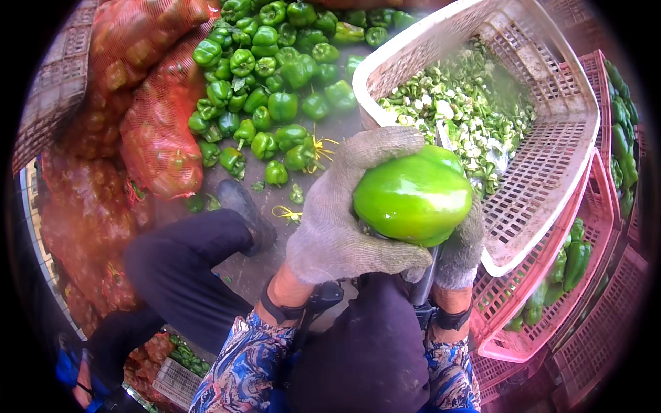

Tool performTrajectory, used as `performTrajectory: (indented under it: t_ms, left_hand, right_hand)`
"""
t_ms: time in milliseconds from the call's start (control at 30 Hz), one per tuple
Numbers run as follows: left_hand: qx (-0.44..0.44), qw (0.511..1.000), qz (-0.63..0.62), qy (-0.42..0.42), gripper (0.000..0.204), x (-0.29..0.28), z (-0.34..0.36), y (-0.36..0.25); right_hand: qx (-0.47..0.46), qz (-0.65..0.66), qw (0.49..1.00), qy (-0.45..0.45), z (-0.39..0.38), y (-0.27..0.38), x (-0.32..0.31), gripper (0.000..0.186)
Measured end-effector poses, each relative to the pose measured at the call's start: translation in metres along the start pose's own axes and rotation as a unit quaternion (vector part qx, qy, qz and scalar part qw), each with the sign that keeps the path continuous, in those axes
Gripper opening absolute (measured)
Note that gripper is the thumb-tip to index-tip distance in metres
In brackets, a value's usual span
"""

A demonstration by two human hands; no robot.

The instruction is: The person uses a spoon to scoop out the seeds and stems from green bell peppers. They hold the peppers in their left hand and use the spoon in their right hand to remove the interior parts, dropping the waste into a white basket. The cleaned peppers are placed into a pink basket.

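At six o'clock, nearest of all, dark-trousered knees sit between two forearms in blue patterned sleeves. Just above the near knee, a metal bar slants up towards one o'clock. The left grip, in a grey knitted glove, is at the centre, grasping a large green bell pepper, with the thumb along its twelve o'clock side and the fingers under its six o'clock side. The pepper is just off centre towards three o'clock, raised above the floor. Its long axis lies roughly level, from nine to three; which end bears the stem I cannot tell. The right grip, gloved alike, is at the pepper's four o'clock side, largely hidden behind it, so whether it is clenched or released I cannot tell. A narrow metal strip shows just past the pepper's upper edge.

Beyond, at two o'clock, a tilted whitish crate holds chopped green-and-white pieces. At four o'clock stand pink crates, one with whole green peppers inside. Towards nine o'clock a dark shoe rests on the floor. Farther off, a heap of bell peppers spreads at eleven, beside red mesh sacks at ten.
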State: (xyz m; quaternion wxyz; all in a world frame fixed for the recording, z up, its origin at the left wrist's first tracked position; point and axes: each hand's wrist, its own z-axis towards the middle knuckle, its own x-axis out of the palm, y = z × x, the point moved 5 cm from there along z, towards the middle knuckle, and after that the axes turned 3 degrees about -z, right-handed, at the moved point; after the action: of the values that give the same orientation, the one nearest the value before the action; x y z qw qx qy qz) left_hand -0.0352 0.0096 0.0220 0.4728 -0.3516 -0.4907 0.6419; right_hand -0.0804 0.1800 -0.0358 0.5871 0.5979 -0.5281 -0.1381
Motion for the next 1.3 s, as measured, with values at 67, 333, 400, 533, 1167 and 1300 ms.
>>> performTrajectory:
  t_ms: [67, 333, 400, 533, 1167, 1300]
  left_hand:
    - [-0.007, 1.0, 0.005, 0.002, 0.102, -0.002, -0.001, 0.001]
    - [-0.03, 0.994, -0.106, -0.009, 0.102, -0.001, -0.006, 0.012]
    - [-0.043, 0.995, -0.086, -0.012, 0.101, -0.001, -0.006, 0.008]
    - [-0.053, 0.995, -0.077, -0.036, 0.095, -0.003, -0.006, 0.007]
    - [-0.16, 0.945, -0.268, -0.101, 0.097, -0.004, -0.011, 0.022]
    - [-0.155, 0.946, -0.265, -0.102, 0.099, -0.005, -0.012, 0.024]
  right_hand:
    - [-0.006, -0.024, 1.0, 0.005, 0.003, 0.005, 0.003, 0.039]
    - [0.062, -0.151, 0.986, 0.014, 0.002, 0.018, 0.016, 0.044]
    - [0.099, -0.21, 0.973, 0.015, 0.001, 0.018, 0.016, 0.049]
    - [0.085, -0.21, 0.974, 0.017, 0.001, 0.019, 0.017, 0.058]
    - [0.17, -0.093, 0.981, 0.002, 0.005, 0.013, 0.017, 0.059]
    - [0.192, -0.112, 0.975, -0.002, 0.004, 0.015, 0.018, 0.052]
